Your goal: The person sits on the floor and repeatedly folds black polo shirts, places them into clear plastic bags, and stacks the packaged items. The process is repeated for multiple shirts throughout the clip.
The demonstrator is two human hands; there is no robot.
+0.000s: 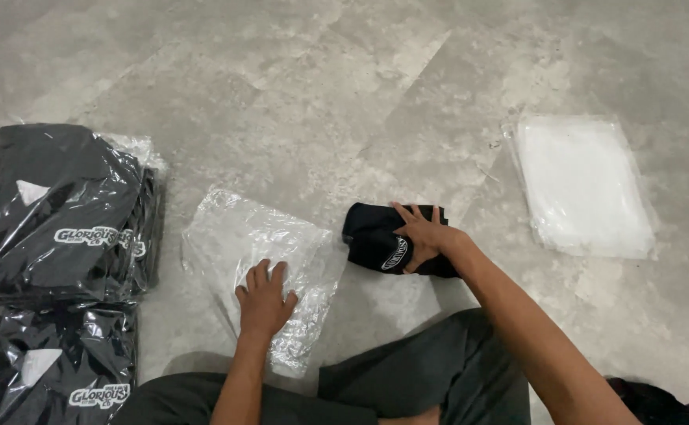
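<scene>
My left hand (264, 297) lies flat, fingers apart, on a clear plastic bag (238, 236) spread on the grey floor in front of my knees. My right hand (422, 234) presses down on a folded black garment (372, 236) with a white print, just right of the bag. The garment sits on the floor, touching the bag's right edge.
Two piles of black garments packed in clear bags, upper pile (53, 212) and lower pile (53, 366), lie at the left. A stack of flat clear bags (581, 185) rests at the right. My legs in dark trousers (407, 378) fill the bottom.
</scene>
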